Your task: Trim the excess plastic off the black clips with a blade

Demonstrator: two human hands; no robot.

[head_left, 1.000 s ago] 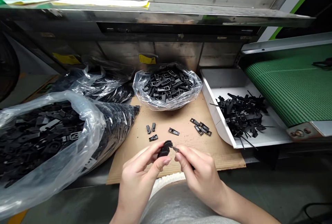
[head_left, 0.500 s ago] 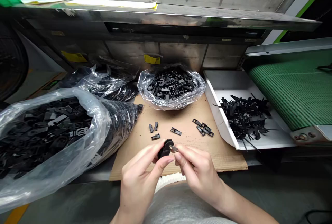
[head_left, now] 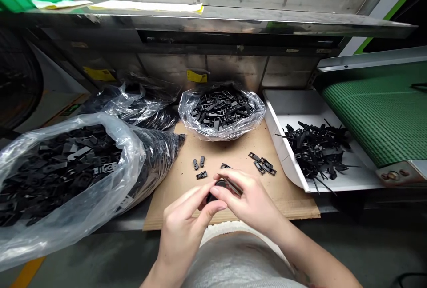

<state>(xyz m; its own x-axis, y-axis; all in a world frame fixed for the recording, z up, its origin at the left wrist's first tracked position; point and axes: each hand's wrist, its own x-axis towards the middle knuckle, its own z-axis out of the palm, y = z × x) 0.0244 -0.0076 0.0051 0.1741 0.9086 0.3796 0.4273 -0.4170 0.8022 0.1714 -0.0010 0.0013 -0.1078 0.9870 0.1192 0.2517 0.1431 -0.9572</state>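
A dark round part point(head_left: 213, 194) is held in the fingers of my left hand point(head_left: 187, 217), low over the cardboard sheet point(head_left: 170, 194). My right hand point(head_left: 248, 194) closes on the same part from the right, thumb and fingertips touching it. A thin dark blade-like piece point(head_left: 234, 186) lies between my right fingers. Just beyond the hands are three small black clips point(head_left: 201, 175) and a flat black piece point(head_left: 225, 166), partly covered by my right hand. Farther right, several flat black pieces point(head_left: 262, 163) lie in a loose cluster.
An open plastic bag point(head_left: 130, 143) of black parts stands at left, darker bags point(head_left: 133, 106) behind it. Another bag point(head_left: 256, 123) of clips sits at the back centre. At right are a white tray point(head_left: 287, 163) with black parts and a green conveyor belt point(head_left: 376, 114).
My right hand has moved up and left, over the round part, its fingertips now on it. The thin piece has shifted back between my right fingers. The view has shifted slightly.
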